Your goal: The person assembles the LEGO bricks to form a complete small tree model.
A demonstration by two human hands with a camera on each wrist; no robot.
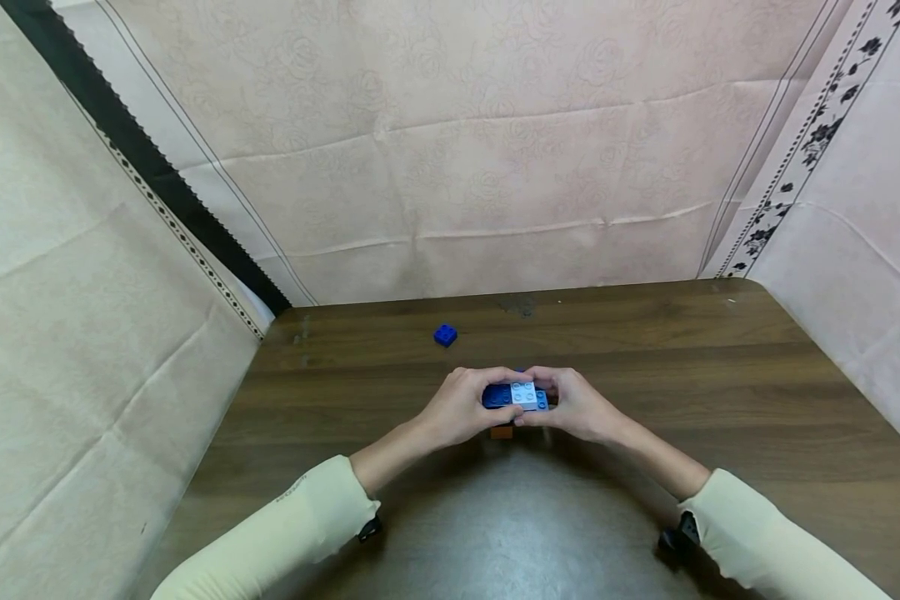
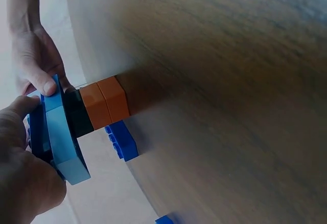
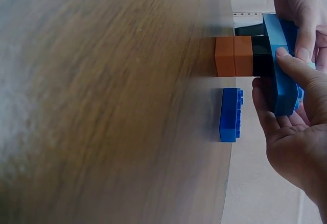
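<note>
Blue bricks, left hand and right hand gripping together, over dark brick; 2 orange bricks underneath (upright stack!); 2 loose blue bricks beyond, on desk.

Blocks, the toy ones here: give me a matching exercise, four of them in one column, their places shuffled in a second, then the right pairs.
1. Orange blocks
2. Dark block
3. Longer blue brick
4. Small blue brick

A. Alone, farthest from the stack
B. Directly on the orange blocks
C. Bottom of the stack
D. On the table, beside the stack

Pairs: 1-C, 2-B, 3-D, 4-A
</note>
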